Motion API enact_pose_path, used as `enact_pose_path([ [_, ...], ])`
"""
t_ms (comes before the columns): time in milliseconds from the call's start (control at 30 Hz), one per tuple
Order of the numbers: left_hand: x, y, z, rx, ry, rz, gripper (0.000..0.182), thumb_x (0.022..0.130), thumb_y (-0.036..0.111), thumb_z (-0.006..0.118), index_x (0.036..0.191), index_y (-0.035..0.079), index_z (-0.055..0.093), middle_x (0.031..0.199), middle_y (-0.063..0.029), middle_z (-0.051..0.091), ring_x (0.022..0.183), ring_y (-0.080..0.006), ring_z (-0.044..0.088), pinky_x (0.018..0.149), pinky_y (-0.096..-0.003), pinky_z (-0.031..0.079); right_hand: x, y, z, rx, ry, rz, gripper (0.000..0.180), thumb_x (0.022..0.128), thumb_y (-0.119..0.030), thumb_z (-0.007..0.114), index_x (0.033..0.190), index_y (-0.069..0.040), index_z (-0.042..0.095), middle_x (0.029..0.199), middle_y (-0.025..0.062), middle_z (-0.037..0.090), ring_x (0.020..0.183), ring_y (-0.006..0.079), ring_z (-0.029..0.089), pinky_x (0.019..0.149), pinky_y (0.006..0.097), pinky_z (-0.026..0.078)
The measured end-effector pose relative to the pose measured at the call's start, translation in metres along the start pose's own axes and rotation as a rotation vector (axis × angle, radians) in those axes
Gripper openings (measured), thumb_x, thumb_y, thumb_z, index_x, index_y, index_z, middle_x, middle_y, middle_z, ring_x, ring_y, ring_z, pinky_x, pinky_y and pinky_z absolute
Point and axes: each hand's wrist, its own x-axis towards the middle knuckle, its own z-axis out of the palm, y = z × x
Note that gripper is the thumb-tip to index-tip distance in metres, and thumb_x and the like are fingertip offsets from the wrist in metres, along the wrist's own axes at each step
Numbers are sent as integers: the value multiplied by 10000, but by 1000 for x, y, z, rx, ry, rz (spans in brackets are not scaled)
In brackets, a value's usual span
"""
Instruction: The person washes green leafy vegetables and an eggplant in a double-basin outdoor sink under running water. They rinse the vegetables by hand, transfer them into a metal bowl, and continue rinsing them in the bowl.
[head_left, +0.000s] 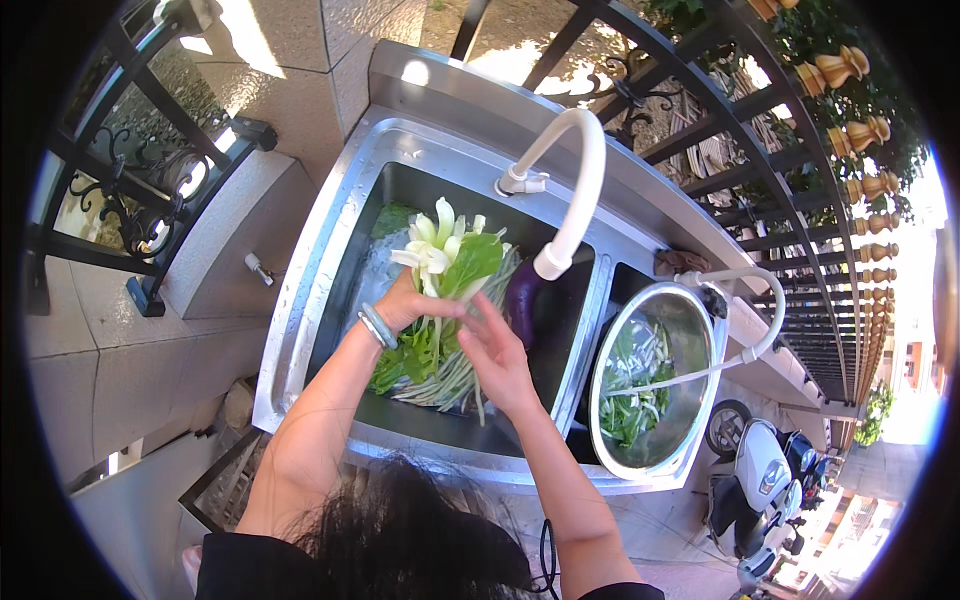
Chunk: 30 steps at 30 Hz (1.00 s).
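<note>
My left hand (416, 304) grips a bunch of leafy greens (427, 259) over the left sink basin (420, 431). The pale stalk ends point away from me, and leaves hang below my hand. My right hand (499, 364) is beside the bunch with fingers and thumb apart. Its fingertips are close to a loose green leaf (476, 262) with a pale stalk; whether they touch it is hard to tell. Under both hands lie long beans (442, 386) in the basin. A purple eggplant (523, 304) rests to their right, partly behind the faucet.
A white gooseneck faucet (592, 172) arches over the left basin. On the right basin sits a metal bowl (600, 420) of cut greens (637, 390), with water running in from a second white spout (776, 300). A black metal fence (720, 97) stands behind; scooters (761, 461) are parked at right.
</note>
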Motion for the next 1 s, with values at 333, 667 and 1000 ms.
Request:
enact_pose_path([
  [333,16,-6,183,263,-368,-15,737,632,135,856,1270,-2,514,1165,-84,622,1051,-178,592,933,-323,463,-145,-44,-122,-389,271,-150,585,890,-39,613,1425,-8,379,1324,165,518,1148,277,588,894,364,508],
  [667,16,-101,360,605,-425,-143,791,547,242,881,1223,-8,554,1159,-134,626,1052,-227,588,949,-311,446,-278,-12,-294,-1595,512,-551,644,794,-96,657,1393,-126,422,1464,153,382,1371,343,345,1098,609,183],
  [1000,39,-146,426,944,-632,-390,744,564,315,854,1166,-28,585,1086,-189,653,996,-273,617,898,-320,478,-247,3,-395,-1608,-15,-876,579,845,-164,566,1408,-163,428,1387,198,450,1203,342,533,955,574,413],
])
